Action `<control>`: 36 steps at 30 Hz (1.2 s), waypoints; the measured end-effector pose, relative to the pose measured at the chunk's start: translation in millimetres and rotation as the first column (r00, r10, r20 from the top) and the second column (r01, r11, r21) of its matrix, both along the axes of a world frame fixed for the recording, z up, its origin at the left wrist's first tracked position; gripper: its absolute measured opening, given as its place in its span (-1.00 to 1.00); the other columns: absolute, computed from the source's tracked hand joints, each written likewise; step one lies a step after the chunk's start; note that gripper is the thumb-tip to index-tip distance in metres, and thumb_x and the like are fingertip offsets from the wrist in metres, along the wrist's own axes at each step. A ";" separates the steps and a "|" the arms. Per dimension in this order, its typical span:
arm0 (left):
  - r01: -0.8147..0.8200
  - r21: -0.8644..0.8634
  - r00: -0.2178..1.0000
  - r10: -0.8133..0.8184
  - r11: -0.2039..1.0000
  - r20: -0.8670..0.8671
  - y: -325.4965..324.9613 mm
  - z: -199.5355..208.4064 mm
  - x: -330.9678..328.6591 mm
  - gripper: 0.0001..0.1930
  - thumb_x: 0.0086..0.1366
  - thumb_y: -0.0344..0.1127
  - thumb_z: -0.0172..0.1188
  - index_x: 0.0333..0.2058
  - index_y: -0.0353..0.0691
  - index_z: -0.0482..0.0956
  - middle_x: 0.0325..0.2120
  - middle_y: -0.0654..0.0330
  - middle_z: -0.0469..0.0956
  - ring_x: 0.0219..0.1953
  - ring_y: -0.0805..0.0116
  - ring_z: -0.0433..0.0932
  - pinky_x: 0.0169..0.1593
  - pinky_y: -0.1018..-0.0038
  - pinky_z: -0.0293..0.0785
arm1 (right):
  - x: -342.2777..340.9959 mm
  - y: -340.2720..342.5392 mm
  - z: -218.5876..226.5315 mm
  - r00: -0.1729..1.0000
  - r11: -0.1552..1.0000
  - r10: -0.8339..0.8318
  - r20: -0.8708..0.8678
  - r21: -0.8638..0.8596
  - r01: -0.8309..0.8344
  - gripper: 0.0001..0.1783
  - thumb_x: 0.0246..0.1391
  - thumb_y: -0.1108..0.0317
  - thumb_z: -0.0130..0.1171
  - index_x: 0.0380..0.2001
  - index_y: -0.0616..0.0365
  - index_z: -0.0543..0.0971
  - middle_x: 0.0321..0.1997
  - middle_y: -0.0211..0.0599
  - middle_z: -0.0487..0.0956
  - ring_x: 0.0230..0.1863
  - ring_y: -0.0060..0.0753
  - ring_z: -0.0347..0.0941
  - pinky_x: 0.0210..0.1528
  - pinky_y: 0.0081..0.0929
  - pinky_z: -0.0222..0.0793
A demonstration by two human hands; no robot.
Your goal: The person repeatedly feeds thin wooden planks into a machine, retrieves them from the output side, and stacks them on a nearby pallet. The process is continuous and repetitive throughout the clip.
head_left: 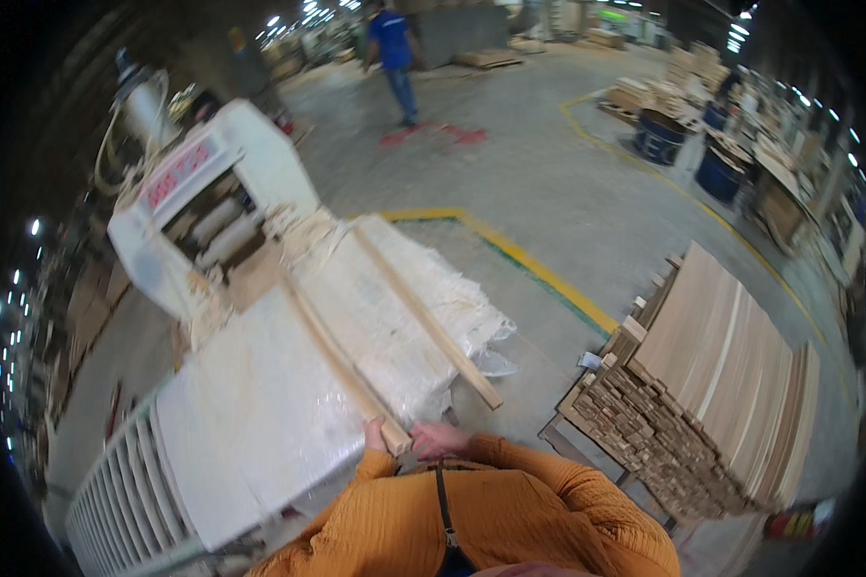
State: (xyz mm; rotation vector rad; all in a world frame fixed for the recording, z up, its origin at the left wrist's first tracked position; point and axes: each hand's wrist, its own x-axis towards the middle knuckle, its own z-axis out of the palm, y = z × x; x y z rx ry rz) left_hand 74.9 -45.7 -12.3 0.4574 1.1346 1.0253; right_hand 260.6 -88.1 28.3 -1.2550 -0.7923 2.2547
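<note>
A long pale wooden strip lies along the machine's table, its far part reaching toward the rollers. My left hand is closed around the left side of its near end. At the right side of that same end is my right hand, its fingers curled in against the wood; blur softens their outline. Further right, a second wooden strip rests on the plastic-covered table, its near end jutting past the edge. Neither hand touches this second strip.
The white roller machine stands at the far left. A slatted rail edges the table's left side. To my right is a tall stack of wooden strips. A person in blue is across the floor, near blue drums further right.
</note>
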 end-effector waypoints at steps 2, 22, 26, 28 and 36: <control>0.046 0.049 0.996 -0.049 0.998 0.071 -28.9 -7.6 12.5 -0.54 0.10 -0.23 0.03 -0.04 -0.31 0.24 -0.26 0.01 0.40 -0.26 0.20 0.47 -0.23 0.33 0.49 | 4.1 -8.8 5.6 0.992 0.889 0.121 -0.043 0.450 -0.089 -0.50 0.21 0.00 -0.10 -0.02 0.22 0.38 -0.19 -0.26 0.52 -0.32 -0.43 0.50 -0.36 -0.55 0.40; -0.122 -0.052 0.915 0.132 0.991 0.381 -112.0 8.1 66.7 -0.53 0.10 -0.24 0.02 0.02 -0.01 0.18 0.02 -0.05 0.40 -0.07 0.07 0.44 -0.05 0.19 0.42 | 59.1 -53.3 -4.8 0.990 0.987 -0.105 0.096 0.134 0.092 -0.46 0.20 0.00 -0.14 0.25 -0.25 0.23 -0.40 -0.60 0.32 -0.48 -0.66 0.21 -0.51 -0.69 0.12; -0.110 0.010 0.879 0.092 0.994 0.468 -113.2 12.3 67.5 -0.52 0.11 -0.24 0.00 0.03 -0.01 0.16 -0.04 -0.03 0.42 -0.07 0.04 0.44 -0.03 0.18 0.41 | 67.7 -56.2 -7.2 0.999 0.968 -0.032 -0.012 0.247 0.034 -0.52 0.16 0.09 -0.04 0.15 -0.13 0.36 -0.27 -0.52 0.42 -0.38 -0.58 0.33 -0.35 -0.62 0.26; -0.088 -0.002 0.860 0.077 0.996 0.505 -114.0 12.9 65.7 -0.51 0.12 -0.25 -0.01 0.06 0.00 0.14 -0.07 -0.03 0.43 -0.06 0.01 0.44 -0.01 0.16 0.41 | 67.6 -61.9 -11.4 0.994 0.866 0.053 0.095 0.491 -0.093 -0.57 0.15 0.18 -0.01 0.08 0.02 0.41 -0.22 -0.47 0.46 -0.32 -0.56 0.38 -0.30 -0.59 0.31; 0.119 -0.030 0.899 -0.095 0.992 0.428 -124.7 -2.9 70.6 -0.45 0.29 0.02 -0.03 0.13 -0.19 0.19 -0.07 0.05 0.42 -0.09 0.20 0.46 -0.08 0.21 0.45 | 37.8 -65.1 -32.0 0.980 0.889 0.015 0.196 0.445 -0.103 -0.64 0.07 0.29 0.12 -0.12 0.30 0.43 -0.24 -0.27 0.52 -0.25 -0.50 0.42 -0.20 -0.55 0.36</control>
